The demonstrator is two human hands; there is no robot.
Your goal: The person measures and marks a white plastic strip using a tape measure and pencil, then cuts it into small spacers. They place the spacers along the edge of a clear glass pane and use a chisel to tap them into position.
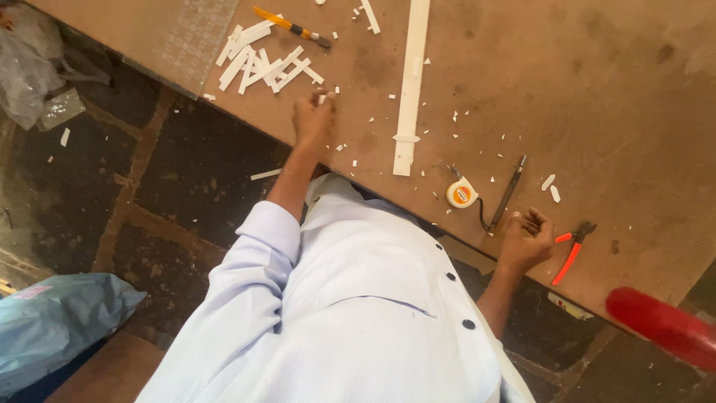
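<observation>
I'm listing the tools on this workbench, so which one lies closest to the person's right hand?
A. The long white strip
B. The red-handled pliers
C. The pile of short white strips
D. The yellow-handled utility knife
B: the red-handled pliers lie on the brown board just beside the right hand, while the knife, the short strips and the long strip sit farther up the board.

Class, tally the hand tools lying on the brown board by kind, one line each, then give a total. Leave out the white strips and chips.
Utility knife: 1
Tape measure: 1
Dark rod-like tool: 1
Red-handled pliers: 1
Total: 4

The right hand rests beside the pliers; the left hand is among the white chips.
</observation>
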